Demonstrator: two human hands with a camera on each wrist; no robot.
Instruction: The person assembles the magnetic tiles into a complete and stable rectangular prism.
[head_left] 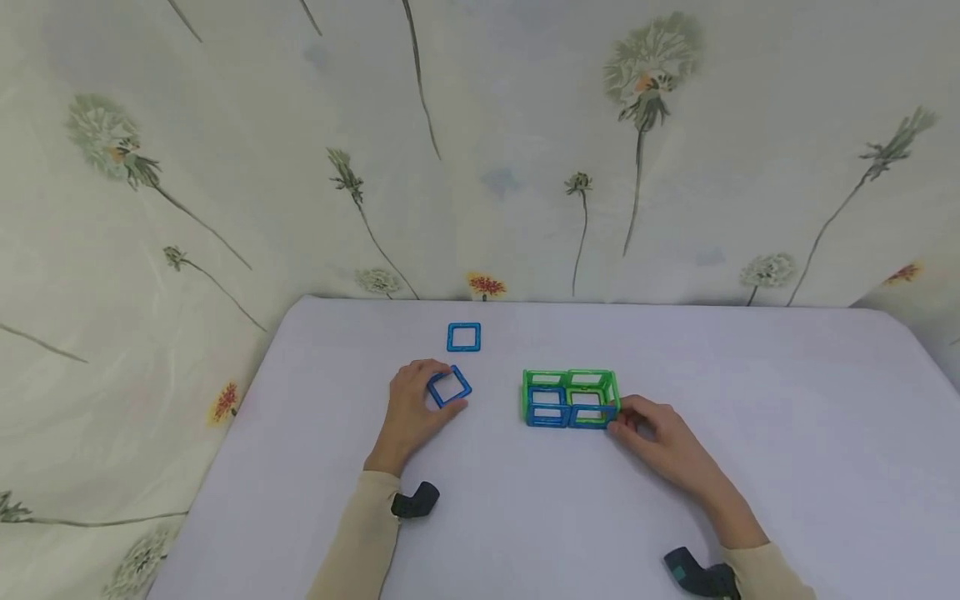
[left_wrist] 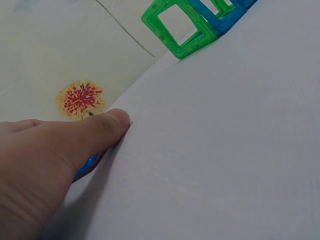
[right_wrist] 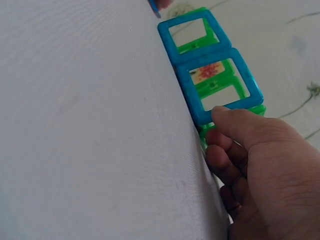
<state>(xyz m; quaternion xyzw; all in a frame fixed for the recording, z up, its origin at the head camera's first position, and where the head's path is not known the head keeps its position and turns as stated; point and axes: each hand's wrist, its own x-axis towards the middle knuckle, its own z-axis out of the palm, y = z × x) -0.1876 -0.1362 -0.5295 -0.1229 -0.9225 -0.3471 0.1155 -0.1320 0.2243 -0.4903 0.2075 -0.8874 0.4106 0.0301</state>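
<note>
My left hand point(head_left: 416, 404) pinches a blue square magnetic tile point(head_left: 461, 397) between thumb and fingers, low over the table. In the left wrist view the thumb hides most of that tile point(left_wrist: 89, 164). To the right stands an open box point(head_left: 567, 400) of joined magnetic tiles, blue along the near side and green at the back and ends. My right hand point(head_left: 667, 437) grips its right end. The right wrist view shows the thumb on the lower corner of a blue front tile point(right_wrist: 200, 117), with the fingers curled beside the green end.
Behind the left hand a loose blue square tile point(head_left: 464, 350) lies flat. The white table point(head_left: 510, 517) ends at a back edge against a cloth with a dandelion print point(head_left: 510, 183). Dark wrist mounts point(head_left: 416, 500) sit at both sleeves.
</note>
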